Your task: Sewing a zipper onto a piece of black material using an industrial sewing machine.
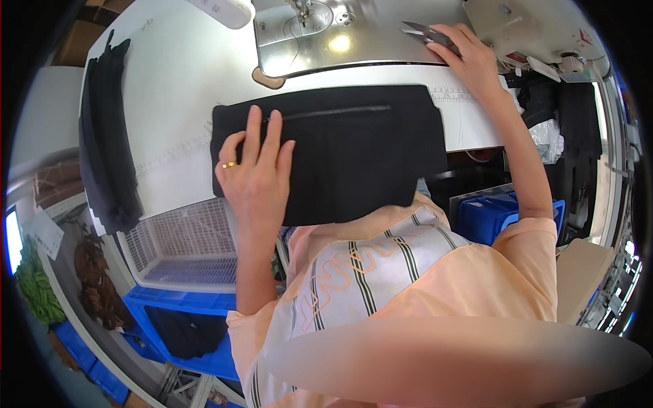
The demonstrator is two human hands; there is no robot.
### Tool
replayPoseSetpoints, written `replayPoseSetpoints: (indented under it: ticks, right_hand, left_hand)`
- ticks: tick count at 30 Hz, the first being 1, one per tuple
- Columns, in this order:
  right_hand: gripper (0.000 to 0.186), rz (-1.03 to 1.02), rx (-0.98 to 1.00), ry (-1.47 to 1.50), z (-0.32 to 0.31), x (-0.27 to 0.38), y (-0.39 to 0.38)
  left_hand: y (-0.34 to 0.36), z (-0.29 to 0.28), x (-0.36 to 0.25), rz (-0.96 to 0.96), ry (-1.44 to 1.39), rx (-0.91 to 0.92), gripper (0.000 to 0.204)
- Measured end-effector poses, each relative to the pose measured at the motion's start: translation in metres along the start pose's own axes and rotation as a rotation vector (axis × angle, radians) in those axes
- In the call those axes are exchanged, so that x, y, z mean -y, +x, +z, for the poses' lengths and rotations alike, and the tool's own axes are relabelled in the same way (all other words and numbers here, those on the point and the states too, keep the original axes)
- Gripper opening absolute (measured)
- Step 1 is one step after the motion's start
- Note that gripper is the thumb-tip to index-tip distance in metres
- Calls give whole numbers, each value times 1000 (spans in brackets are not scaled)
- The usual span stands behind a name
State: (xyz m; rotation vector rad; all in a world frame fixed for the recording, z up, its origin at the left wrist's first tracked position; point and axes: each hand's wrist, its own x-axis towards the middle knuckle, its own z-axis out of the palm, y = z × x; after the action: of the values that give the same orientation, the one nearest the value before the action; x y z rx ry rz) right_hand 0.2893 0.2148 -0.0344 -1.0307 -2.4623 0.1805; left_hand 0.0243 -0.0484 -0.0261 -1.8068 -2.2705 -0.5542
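Note:
A piece of black fabric (pixel 360 156) lies flat across the front edge of the white table, its near part hanging toward my lap. Along its upper part runs a narrow, slightly shiny slit or zip line (pixel 340 111). My left hand (pixel 257 170) rests flat on the fabric's left side, fingers spread, with the fingertips by the left end of that line. Over at the right, my right hand (pixel 473 58) is closed around dark thread snips (pixel 435 38), whose pointed blades face left above the sewing machine's metal plate.
The sewing machine's needle area (pixel 304 12) is at the top, its body (pixel 544 30) at the upper right. Black cloth strips (pixel 109 136) hang over the table's left. A white plastic basket (pixel 183 248) and blue crates (pixel 486 216) stand below table level. Dark cloth hangs at right.

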Motion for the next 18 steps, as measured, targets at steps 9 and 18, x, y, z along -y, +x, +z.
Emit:
replayPoseSetpoints:
  ticks: [9,18]
  right_hand:
    - [35,-177,-66,124,-25,48,-52]
    - [45,-144,111,221,-11,71,-47]
  left_hand:
    - [27,-18,28,-29,-309,36,41]
    - [89,-4,-11,287,-495,340,37]
